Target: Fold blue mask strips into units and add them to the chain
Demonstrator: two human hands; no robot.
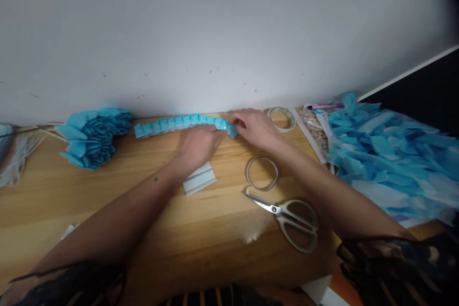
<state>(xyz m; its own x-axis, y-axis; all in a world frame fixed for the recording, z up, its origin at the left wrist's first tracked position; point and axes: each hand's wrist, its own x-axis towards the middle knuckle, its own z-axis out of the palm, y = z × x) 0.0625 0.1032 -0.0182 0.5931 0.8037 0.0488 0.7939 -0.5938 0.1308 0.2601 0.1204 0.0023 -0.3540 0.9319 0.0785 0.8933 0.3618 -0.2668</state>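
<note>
A long pleated strip of light blue paper lies along the back of the wooden table, close to the wall. Its right end is between my two hands. My left hand is closed at the strip's lower edge, and a thin dark tip shows by its fingers; the rest of what it holds is hidden. My right hand pinches the strip's right end between thumb and fingers. Just below my left wrist lies a folded white paper piece.
White-handled scissors lie right of centre, below a thin tape ring. Another tape roll is near the wall. Blue paper flowers lie left; blue petals are heaped right. The wall rises behind.
</note>
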